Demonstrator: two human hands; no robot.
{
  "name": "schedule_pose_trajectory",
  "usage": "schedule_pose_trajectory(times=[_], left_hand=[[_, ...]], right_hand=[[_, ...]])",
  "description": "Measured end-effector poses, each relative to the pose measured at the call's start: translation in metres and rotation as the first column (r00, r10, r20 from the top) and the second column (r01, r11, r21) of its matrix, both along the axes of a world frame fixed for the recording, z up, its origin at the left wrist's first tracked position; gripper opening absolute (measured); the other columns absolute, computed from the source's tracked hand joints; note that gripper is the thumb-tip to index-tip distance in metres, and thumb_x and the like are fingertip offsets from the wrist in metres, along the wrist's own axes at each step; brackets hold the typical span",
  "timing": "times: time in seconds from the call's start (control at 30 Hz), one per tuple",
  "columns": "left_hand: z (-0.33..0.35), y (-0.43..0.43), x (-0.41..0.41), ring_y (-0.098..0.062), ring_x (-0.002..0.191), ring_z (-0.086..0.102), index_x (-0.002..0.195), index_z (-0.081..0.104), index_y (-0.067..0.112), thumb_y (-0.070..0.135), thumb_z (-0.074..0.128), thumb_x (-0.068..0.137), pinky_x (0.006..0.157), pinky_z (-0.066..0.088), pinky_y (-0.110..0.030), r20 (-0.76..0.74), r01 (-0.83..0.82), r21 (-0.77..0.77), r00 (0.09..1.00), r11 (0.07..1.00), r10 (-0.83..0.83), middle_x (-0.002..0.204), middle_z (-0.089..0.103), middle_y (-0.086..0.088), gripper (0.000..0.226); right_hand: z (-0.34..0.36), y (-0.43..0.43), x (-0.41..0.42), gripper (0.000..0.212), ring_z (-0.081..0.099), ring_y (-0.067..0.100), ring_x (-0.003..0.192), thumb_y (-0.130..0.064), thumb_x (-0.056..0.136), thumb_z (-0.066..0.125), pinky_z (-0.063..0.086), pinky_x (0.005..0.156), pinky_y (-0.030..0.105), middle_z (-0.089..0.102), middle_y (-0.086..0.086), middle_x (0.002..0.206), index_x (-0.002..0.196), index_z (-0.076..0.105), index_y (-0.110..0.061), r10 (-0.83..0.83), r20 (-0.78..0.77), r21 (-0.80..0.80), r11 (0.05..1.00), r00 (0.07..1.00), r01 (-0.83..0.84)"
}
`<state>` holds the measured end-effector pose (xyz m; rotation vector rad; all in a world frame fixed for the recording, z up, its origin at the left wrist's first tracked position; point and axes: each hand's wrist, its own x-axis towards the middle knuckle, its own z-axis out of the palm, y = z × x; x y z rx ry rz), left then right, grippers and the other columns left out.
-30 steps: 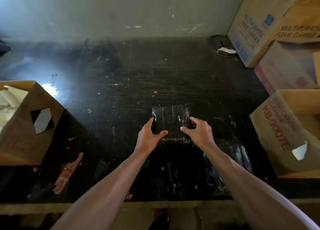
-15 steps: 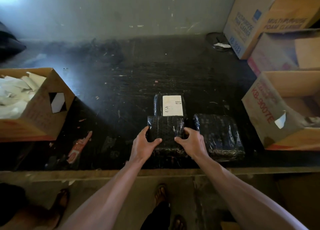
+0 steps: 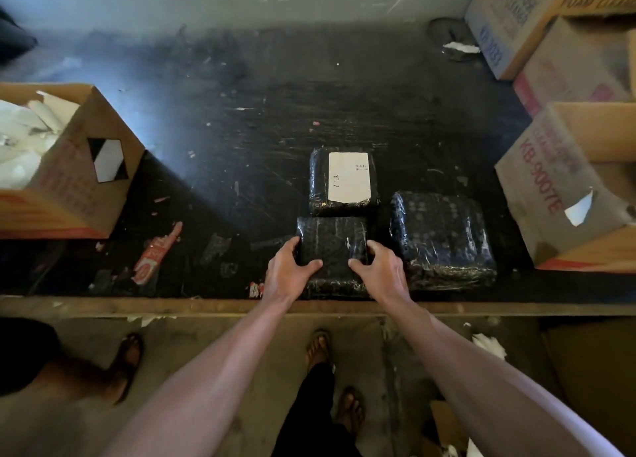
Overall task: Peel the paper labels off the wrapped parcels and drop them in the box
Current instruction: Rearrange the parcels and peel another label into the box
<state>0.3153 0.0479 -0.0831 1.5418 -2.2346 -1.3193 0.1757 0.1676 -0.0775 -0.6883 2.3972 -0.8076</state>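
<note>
Box on the left: an open cardboard box (image 3: 65, 167) stands at the left edge of the dark worktop (image 3: 241, 129), with crumpled white paper (image 3: 24, 136) showing inside. That paper looks like peeled labels, so part of the job seems done.

Left hand: the left hand (image 3: 289, 274) grips the left side of the nearest parcel (image 3: 332, 250), thumb on top, fingers curled round the edge.

Nearest parcel: black, wrapped in clear film, at the front edge of the worktop. No label shows on its upper face; whether one sits underneath cannot be told.

Labelled parcel: a second parcel (image 3: 344, 181) lies just behind it, touching or nearly so, with a white paper label (image 3: 349, 176) stuck flat on top. This one is clearly not yet peeled.

Right hand: the right hand (image 3: 378, 270) clamps the right side of the nearest parcel the same way, thumb over the top.

Larger parcel: a bigger wrapped parcel (image 3: 444, 239) sits just right of both, with no label on its visible face.

Boxes on the right: open cartons (image 3: 564, 181) stand along the right edge; their contents are hidden.

Left to do: by my reading, at least the one visible label must be peeled and carried to the left box.
</note>
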Motion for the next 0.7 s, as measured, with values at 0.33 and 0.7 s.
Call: schedule_pose_trajectory(times=[0.33,0.7], left_hand=[[-0.008,-0.008,-0.001,-0.016,0.123,0.053,0.143,0.044,0.024,0.046,0.075,0.078,0.101,0.047,-0.045,-0.017,0.065,-0.051,0.998,0.997,-0.065,0.133,0.058,0.004,0.075],[0.031,-0.064,-0.063,-0.019,0.134,0.044,0.15,0.035,0.019,0.041,0.073,0.084,0.109,0.039,-0.042,-0.076,0.056,-0.124,0.995,0.991,-0.066,0.147,0.046,-0.003,0.08]], right_hand=[[-0.001,-0.004,0.003,0.071,0.043,0.025,0.139,-0.03,0.094,0.067,0.04,0.108,0.037,0.045,0.011,0.151,0.153,0.033,-0.009,0.031,-0.066,-0.03,0.999,0.997,-0.033],[0.036,-0.062,-0.064,0.052,0.059,0.019,0.115,-0.029,0.092,0.066,0.045,0.088,0.027,0.06,0.007,0.129,0.139,0.052,-0.012,0.019,-0.144,-0.126,0.991,0.989,-0.038]])
